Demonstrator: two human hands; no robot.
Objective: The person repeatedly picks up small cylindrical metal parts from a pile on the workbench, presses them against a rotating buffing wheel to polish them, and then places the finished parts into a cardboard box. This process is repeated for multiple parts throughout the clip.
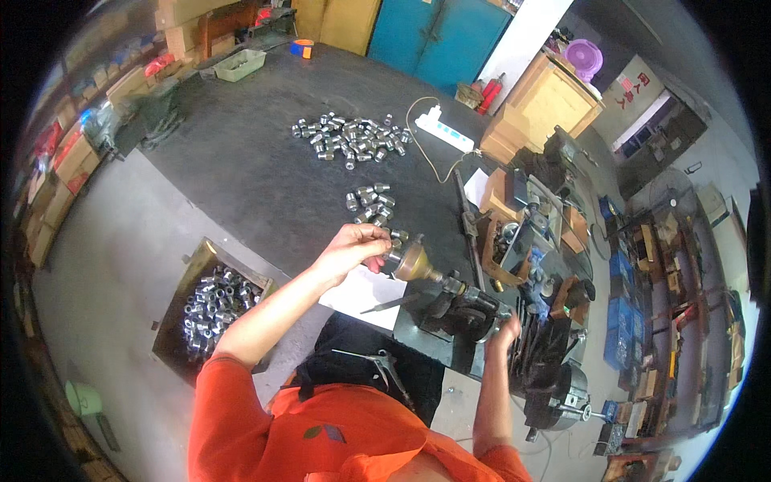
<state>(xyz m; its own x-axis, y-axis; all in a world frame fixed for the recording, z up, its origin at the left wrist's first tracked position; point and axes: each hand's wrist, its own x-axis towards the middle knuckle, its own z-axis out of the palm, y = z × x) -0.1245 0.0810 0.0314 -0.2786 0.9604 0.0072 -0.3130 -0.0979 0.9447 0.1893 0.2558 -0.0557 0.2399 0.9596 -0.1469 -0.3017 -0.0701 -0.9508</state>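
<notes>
Silvery, shiny fitting (393, 259): we find it pinched in the left hand (351, 248); we cannot tell what the right hand (503, 332) holds.

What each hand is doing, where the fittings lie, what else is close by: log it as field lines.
Left hand: fingers at a small metal piece, by the wide end of a brass-coloured cone
Right hand: at the far end of the dark bench device; grip unclear
Metal fittings: larger pile and smaller group on the dark worktable; more in a bin at left
Nearby: white paper; white power strip
</notes>
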